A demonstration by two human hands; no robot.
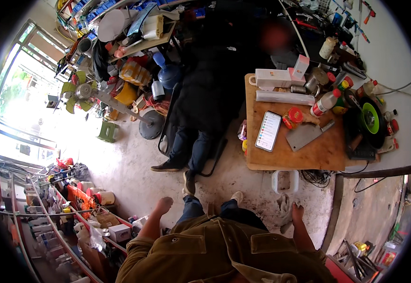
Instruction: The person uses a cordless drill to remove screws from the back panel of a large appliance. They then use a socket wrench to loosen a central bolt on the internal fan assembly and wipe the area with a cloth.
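Note:
My left hand (165,205) hangs at my left side with its fingers curled in, and I see nothing in it. At my right side my right hand (298,212) is closed on a crumpled grey-white rag (285,210), which dangles beside my leg. A white plastic tub (284,181) stands on the floor just beyond the rag. Farther off is a wooden table (266,160) bearing a phone with a lit screen (268,131), a cleaver (309,136) and a red-lidded jar (292,118). Neither hand touches the table.
A person in dark clothes (200,104) sits on a chair ahead. A standing fan (83,91), a green stool (107,131) and a blue water bottle (168,75) are at the left. Crowded shelves (64,236) flank my left side. Cables (316,177) lie under the table.

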